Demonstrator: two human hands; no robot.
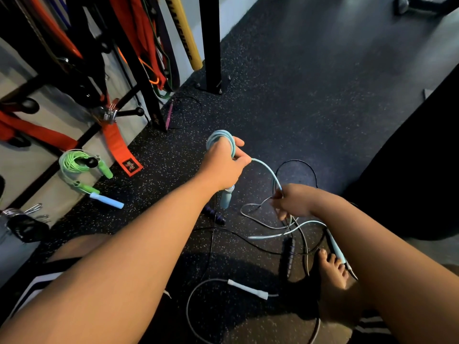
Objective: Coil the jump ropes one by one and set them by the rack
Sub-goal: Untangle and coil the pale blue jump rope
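Left hand (223,162) gripping light blue jump rope (267,170) coiled around its fingers, right hand (291,201) pinching the rope's loose length, black and grey ropes tangled on speckled floor (310,95), green coiled rope (74,162) beside the rack (139,70)

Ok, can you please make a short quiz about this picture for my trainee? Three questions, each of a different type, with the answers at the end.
1. True or false: the left hand holds a coil of the light blue rope.
2. Which rope is already coiled by the rack? A. green rope B. black rope C. white rope
3. Fill in: the right hand pinches the ___ rope.

Key: 1 true; 2 A; 3 light blue.
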